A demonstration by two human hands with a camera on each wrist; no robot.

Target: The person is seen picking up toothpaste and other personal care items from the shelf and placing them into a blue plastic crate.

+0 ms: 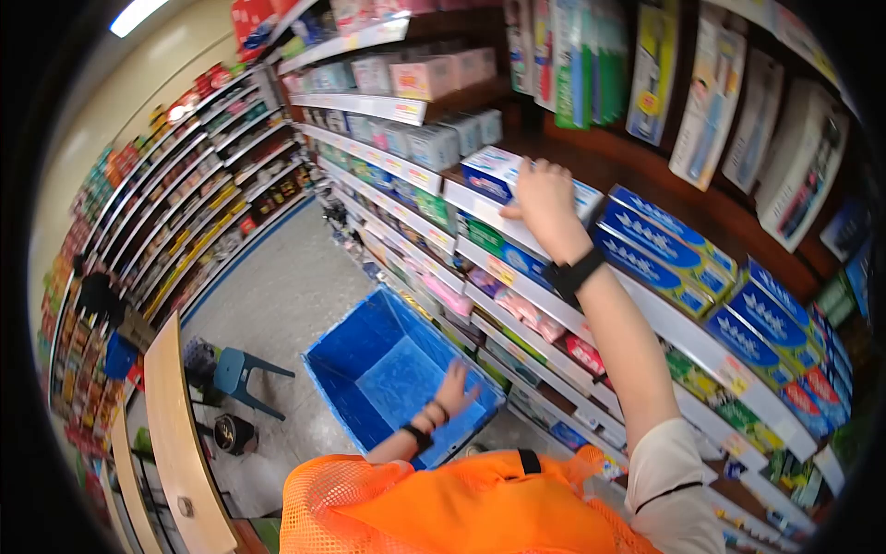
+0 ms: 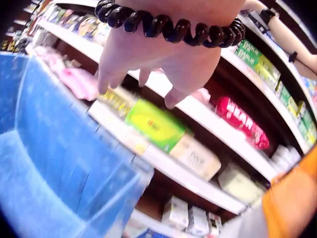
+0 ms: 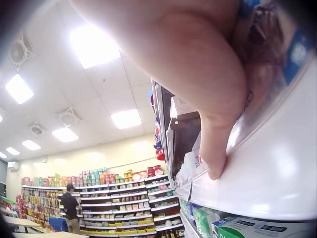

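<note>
Box, blue-white, sat on upper shelf beside stacked blue cartons. Right hand lay on box top, fingers seemingly curled over far edge, grip unclear. Left hand hovered over blue crate on floor, fingers spread loose, held nothing. Black hair tie on left wrist.

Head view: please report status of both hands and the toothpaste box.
Right hand rests on blue-and-white toothpaste box on upper shelf. Left hand open, empty, over blue crate. Nothing in the way.
</note>
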